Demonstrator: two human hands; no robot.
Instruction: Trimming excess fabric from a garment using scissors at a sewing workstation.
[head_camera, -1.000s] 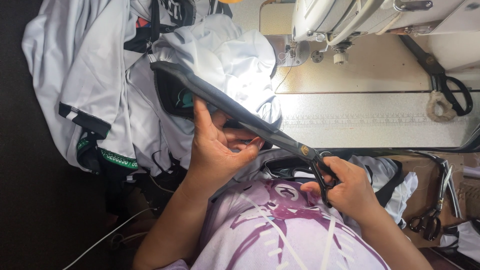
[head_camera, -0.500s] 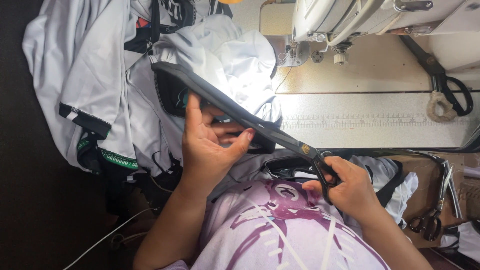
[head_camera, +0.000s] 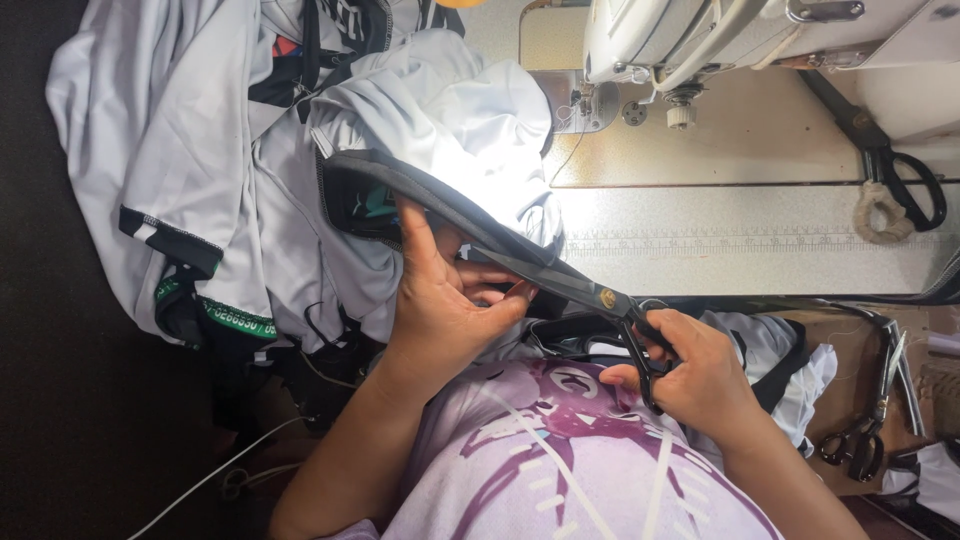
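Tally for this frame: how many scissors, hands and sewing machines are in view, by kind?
Scissors: 3, the black pair in the right hand cutting a dark fabric strip, one on the machine table, one at the lower right.
Hands: 2, right and left hand.
Sewing machines: 1.
Total: 6

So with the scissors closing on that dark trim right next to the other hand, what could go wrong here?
1. The left hand pinches the dark trim right beside the scissors worked by the right hand; its fingertips could get nicked.
2. The white garment bunches just behind the trim, so the blades might catch a fold and cut it.
3. Glare on the cloth may hide the cut line.
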